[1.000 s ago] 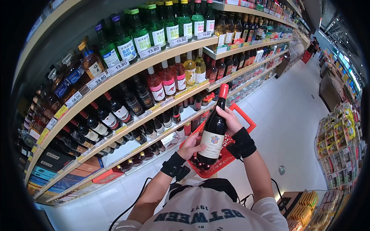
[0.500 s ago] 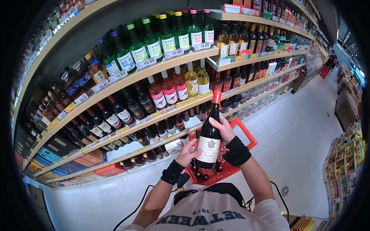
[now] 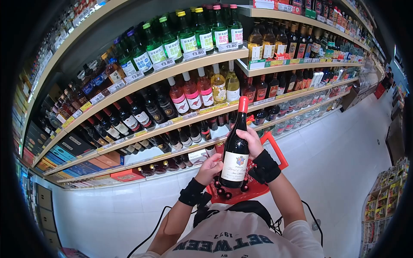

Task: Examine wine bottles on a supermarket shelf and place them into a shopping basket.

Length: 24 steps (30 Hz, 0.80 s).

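Observation:
A dark wine bottle (image 3: 236,144) with a red capsule and a cream crest label stands nearly upright in front of me, label facing me. My right hand (image 3: 251,142) is closed around its shoulder, thumb across the front. At the lower left side of the bottle, my left hand (image 3: 210,168) supports it, its fingertips partly hidden behind the glass. Black bands circle both wrists. Below the bottle is a red shopping basket (image 3: 282,160) with several dark bottles (image 3: 223,193) inside, seen by their tops.
Curved shelves (image 3: 150,81) packed with bottles fill the front and left. Green bottles (image 3: 172,45) and pink-labelled bottles (image 3: 191,94) stand there. Pale floor (image 3: 318,172) stretches right, towards a snack rack (image 3: 385,202). A black cable (image 3: 150,234) runs beside me.
My view has shifted, so the shelves sit differently. My left thumb has slid off the label to the bottle's left edge. My right hand keeps its hold.

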### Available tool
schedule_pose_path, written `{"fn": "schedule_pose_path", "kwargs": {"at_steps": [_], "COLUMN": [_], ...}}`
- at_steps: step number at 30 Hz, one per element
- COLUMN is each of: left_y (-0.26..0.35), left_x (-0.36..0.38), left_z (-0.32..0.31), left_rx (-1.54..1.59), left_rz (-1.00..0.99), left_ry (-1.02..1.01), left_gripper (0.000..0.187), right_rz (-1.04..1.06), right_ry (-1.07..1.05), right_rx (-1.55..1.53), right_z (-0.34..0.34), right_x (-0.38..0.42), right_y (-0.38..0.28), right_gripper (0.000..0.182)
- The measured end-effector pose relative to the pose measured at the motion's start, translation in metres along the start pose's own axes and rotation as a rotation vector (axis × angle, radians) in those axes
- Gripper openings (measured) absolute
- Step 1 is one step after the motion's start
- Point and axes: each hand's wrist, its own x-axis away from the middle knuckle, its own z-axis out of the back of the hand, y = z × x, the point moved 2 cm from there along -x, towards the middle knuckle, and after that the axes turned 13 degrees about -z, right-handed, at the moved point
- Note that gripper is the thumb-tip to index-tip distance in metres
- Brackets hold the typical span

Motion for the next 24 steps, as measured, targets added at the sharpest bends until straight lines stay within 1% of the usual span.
{"fn": "schedule_pose_path", "kwargs": {"at_steps": [2,5,8,9,15,18,21,24], "left_y": [-0.012,-0.021,-0.013,-0.017,-0.02,-0.015,-0.02,-0.03], "left_x": [-0.003,-0.001,-0.003,-0.003,-0.003,-0.003,-0.004,-0.005], "left_z": [0.002,0.002,-0.009,-0.006,-0.006,-0.011,-0.006,0.003], "left_rx": [0.035,0.218,0.305,0.306,0.34,0.267,0.244,0.256], "left_rz": [-0.01,-0.007,-0.023,-0.03,-0.066,-0.033,-0.051,-0.063], "left_ry": [0.068,0.11,0.051,0.002,-0.02,0.039,0.038,-0.014], "left_gripper": [0.042,0.047,0.055,0.06,0.059,0.071,0.069,0.055], "right_rz": [-0.002,-0.016,-0.089,-0.118,-0.111,-0.109,-0.067,-0.066], "right_ry": [0.035,0.06,-0.003,-0.02,-0.123,-0.12,-0.073,-0.039], "right_rx": [0.016,0.068,0.034,0.019,-0.021,-0.19,-0.192,-0.093], "right_z": [-0.006,-0.004,-0.003,0.001,0.004,0.002,-0.001,0.002], "right_x": [0.003,0.0,0.003,0.002,0.003,0.004,0.005,0.0], "right_y": [-0.008,-0.01,-0.014,-0.012,-0.008,0.001,0.005,0.008], "right_gripper": [0.023,0.025,0.026,0.027,0.032,0.031,0.03,0.027]}}
